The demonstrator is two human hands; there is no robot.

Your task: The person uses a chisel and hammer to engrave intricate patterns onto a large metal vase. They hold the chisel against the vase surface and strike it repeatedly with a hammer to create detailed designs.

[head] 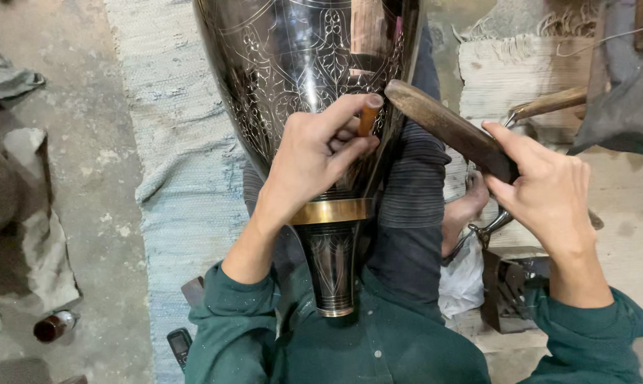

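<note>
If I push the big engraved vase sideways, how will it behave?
The vase is round and lies across the lap, so it would probably roll. Its polished metal looks slippery and likely heavy. The left hand seems to steady it.

Left hand (314, 153) pins chisel (368, 114) on vase (300, 57); right hand (549, 188) grips mallet (449, 129).

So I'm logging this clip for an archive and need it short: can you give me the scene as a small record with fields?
Setting: floor workspace, pale woven rug
Main thing: large dark engraved metal vase, lying across the person's lap, brass band near its foot
Left hand: rests on the vase, pinching a small chisel against the surface
Right hand: grip closed on a wooden mallet, head by the chisel's top
Nearby: small bottle on the floor at left
</note>
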